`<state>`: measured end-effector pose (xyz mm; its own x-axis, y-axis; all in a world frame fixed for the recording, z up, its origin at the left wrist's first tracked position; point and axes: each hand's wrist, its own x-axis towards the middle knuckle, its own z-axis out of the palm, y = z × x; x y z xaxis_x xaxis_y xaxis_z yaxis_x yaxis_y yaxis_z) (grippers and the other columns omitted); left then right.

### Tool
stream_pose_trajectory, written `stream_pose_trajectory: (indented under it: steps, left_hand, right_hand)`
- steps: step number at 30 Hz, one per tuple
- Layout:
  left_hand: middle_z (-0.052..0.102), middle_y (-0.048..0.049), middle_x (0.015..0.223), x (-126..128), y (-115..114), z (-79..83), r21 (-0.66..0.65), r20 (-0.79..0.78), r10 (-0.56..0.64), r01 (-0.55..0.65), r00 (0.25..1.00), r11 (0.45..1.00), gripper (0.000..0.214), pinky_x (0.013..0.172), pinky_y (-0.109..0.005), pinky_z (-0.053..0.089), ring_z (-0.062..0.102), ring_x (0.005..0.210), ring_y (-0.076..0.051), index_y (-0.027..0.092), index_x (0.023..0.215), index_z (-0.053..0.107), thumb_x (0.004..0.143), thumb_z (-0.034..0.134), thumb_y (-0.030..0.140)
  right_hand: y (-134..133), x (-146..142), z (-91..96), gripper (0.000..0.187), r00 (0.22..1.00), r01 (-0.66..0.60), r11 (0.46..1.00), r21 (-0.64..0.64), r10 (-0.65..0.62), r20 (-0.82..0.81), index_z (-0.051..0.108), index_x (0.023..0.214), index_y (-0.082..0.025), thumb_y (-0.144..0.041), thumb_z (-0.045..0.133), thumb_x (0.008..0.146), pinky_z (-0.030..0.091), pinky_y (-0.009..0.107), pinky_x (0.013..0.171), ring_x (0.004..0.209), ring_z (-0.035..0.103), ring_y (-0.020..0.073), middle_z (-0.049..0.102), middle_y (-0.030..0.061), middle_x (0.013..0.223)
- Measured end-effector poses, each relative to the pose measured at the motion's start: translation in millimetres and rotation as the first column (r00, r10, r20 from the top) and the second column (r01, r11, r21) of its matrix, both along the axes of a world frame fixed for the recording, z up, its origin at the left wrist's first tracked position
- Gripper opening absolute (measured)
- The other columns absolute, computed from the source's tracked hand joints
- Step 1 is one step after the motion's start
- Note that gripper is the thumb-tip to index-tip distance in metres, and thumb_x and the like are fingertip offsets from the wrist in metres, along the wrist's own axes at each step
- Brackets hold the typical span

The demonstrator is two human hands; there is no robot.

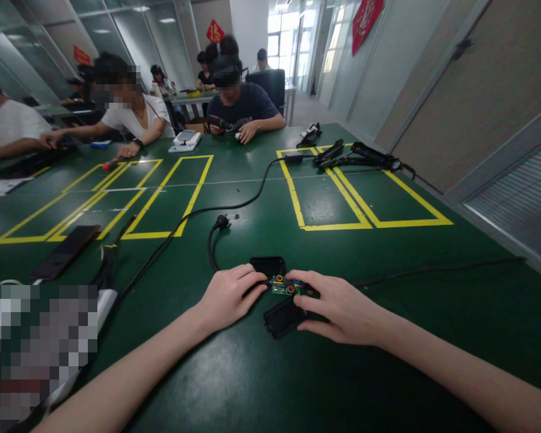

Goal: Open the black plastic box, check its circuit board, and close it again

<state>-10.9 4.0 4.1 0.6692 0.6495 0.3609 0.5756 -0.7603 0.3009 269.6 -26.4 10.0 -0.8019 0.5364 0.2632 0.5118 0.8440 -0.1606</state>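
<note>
A small green circuit board [278, 289] with copper-wound coils and coloured wires lies between my hands, above the green tabletop. My left hand [229, 294] pinches at the board's left end, where a black power cord [210, 249] runs in; its plug [222, 222] lies on the table beyond. With curled fingers, my right hand [338, 304] grips the board's right end, and its lower fingers touch a black plastic case half [282, 320]. Another black case half [267, 264] rests just behind the board. My fingers partly hide the board's ends.
A black cable [437, 269] runs off to the right. Another long cord [198, 210] crosses the table towards black tools [356, 155] at the far right. To the left are a phone [67, 249] and a white power strip [104, 307]. Several people sit across the table.
</note>
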Motion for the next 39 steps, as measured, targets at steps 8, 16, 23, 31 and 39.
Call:
stream_pose_trajectory:
  steps: [8,16,23,31,39]
  left_hand:
    - [0.073,-0.0063,0.094,0.0,0.0,1.7,0.01,0.003,-0.004,0.003,1.0,1.0,0.024,0.074,-0.026,0.058,0.071,0.083,-0.017,0.018,0.109,0.072,0.107,0.05,0.029]
    - [0.07,-0.0053,0.089,-4.2,1.7,9.4,0.082,0.039,-0.006,0.003,0.999,0.997,0.027,0.065,-0.023,0.051,0.067,0.072,-0.014,0.016,0.11,0.066,0.11,0.042,0.029]
    - [0.061,-0.0009,0.071,-8.8,0.1,23.2,0.119,0.002,-0.215,0.213,0.977,0.97,0.022,0.053,-0.026,0.037,0.057,0.059,-0.013,0.017,0.09,0.062,0.101,0.043,0.017]
    - [0.063,-0.0003,0.076,-5.7,-4.6,19.1,-0.095,-0.074,-0.134,0.126,0.988,0.987,0.017,0.055,-0.025,0.04,0.06,0.062,-0.013,0.019,0.092,0.059,0.099,0.043,0.02]
    - [0.064,-0.001,0.081,-6.4,-4.7,11.7,-0.112,-0.054,-0.116,0.109,0.992,0.988,0.016,0.058,-0.025,0.042,0.063,0.068,-0.015,0.02,0.095,0.058,0.102,0.044,0.024]
  right_hand:
    - [-9.6,-14.8,-3.9,0.041,0.988,0.146,0.989,0.013,-0.145,-0.06,0.064,0.113,-0.017,-0.051,0.072,0.09,0.062,0.043,0.08,0.108,0.069,0.0323,0.064,0.0225,0.134]
    - [16.0,16.0,2.7,0.028,0.942,0.254,0.954,-0.16,-0.282,-0.184,0.062,0.094,-0.019,-0.032,0.042,0.108,0.046,0.026,0.057,0.061,0.065,0.0158,0.069,0.0043,0.076]
    - [10.8,19.4,-0.6,0.032,0.968,0.032,0.994,-0.109,-0.058,-0.245,0.066,0.092,-0.016,-0.024,0.04,0.11,0.042,0.024,0.058,0.058,0.062,0.0119,0.067,0.0019,0.072]
    - [9.6,16.1,-4.0,0.032,0.978,0.065,0.995,-0.069,-0.077,-0.193,0.068,0.092,-0.016,-0.024,0.042,0.11,0.041,0.023,0.058,0.059,0.063,0.0113,0.069,0.0024,0.073]
    - [12.2,14.0,-2.7,0.03,0.98,0.16,0.959,-0.235,-0.183,-0.079,0.069,0.094,-0.018,-0.022,0.042,0.106,0.043,0.024,0.058,0.061,0.065,0.0125,0.072,0.0026,0.077]
